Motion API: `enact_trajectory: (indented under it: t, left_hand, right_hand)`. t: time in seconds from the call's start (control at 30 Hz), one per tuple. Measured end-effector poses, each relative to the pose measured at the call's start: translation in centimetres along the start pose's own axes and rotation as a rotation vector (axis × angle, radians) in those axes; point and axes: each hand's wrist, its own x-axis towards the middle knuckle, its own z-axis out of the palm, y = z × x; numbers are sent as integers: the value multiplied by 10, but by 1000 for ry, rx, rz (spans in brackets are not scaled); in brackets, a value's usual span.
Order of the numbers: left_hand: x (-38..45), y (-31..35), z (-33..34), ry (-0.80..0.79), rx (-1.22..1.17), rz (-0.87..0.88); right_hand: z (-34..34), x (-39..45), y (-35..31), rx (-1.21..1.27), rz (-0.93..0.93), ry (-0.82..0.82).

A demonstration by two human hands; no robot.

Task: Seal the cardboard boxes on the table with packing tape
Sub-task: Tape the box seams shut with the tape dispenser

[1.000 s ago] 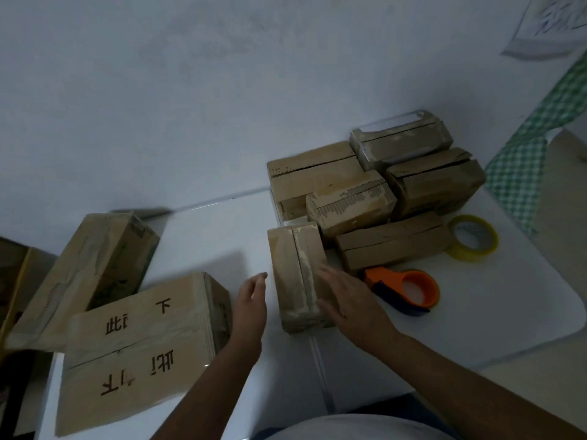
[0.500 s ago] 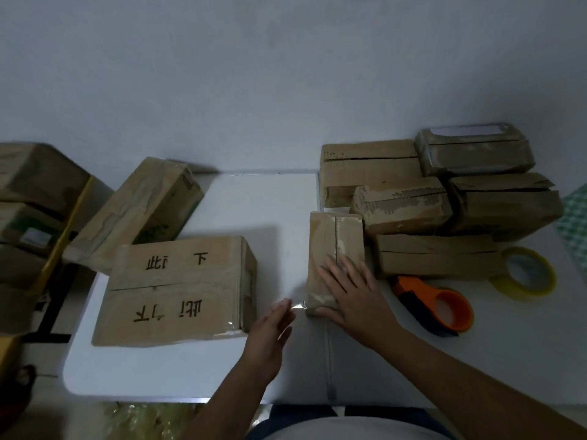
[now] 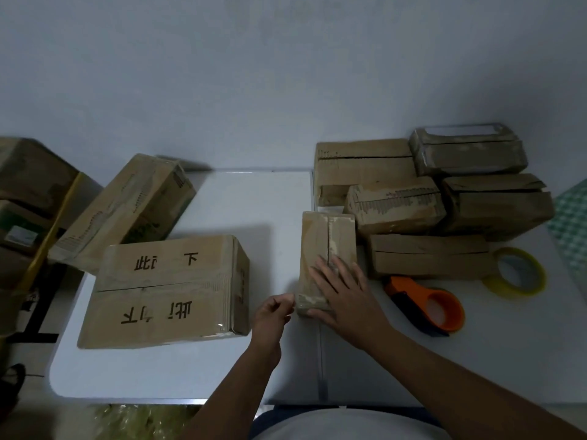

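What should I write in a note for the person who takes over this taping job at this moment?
Right hand: flat on the small box, pressing it down.
Left hand: pinched at that box's near left corner; what it grips is unclear.
Tape dispenser and yellow tape roll: on the table, right of the small box, untouched.
Done: small box has tape along its top seam.
Left: the stacked boxes behind; several show open seams.
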Motion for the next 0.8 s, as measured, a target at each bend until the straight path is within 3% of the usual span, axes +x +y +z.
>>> enact_trajectory:
  t: [0.2, 0.3, 0.47, 0.6, 0.7, 0.8]
  left_hand:
    - [4, -4, 5, -82, 190, 59]
    - [8, -3, 5, -54, 413, 122]
    - [11, 13, 16, -18, 567, 180]
    - [2, 19, 5, 64, 463, 212]
    - [-9, 19, -2, -43, 373, 138]
    - [-16, 22, 0, -121, 434, 136]
  right_hand:
    - [1, 1, 0, 1, 9, -25]
    - [1, 0, 0, -3, 10, -29]
    - [-1, 1, -1, 0, 8, -34]
    - [-1, 0, -1, 7, 12, -23]
    - [-1, 0, -1, 2, 9, -31]
    - [0, 1, -1, -14, 9, -36]
